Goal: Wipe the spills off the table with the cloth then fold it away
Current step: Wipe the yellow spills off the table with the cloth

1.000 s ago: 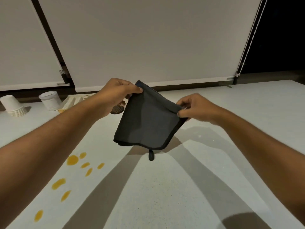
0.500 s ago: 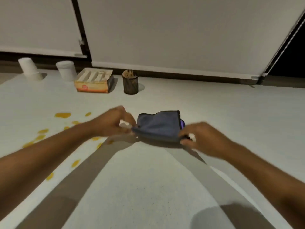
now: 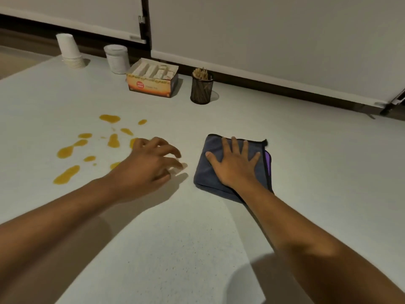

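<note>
The orange box (image 3: 152,84) carries a red round label, its writing too blurred to read. The folded cloth (image 3: 221,181) lies on the table (image 3: 175,249), the right hand (image 3: 235,166) pressed flat on it, fingers spread. The left hand (image 3: 151,165) hovers loosely open and empty beside the spills (image 3: 72,148). Wide bare tabletop lies near the person and to the right.

It looked like an office pantry. A stack of paper cups (image 3: 70,51), a sachet box (image 3: 152,81) and a mesh stirrer holder (image 3: 201,88) lined the counter's (image 3: 306,150) far edge.
</note>
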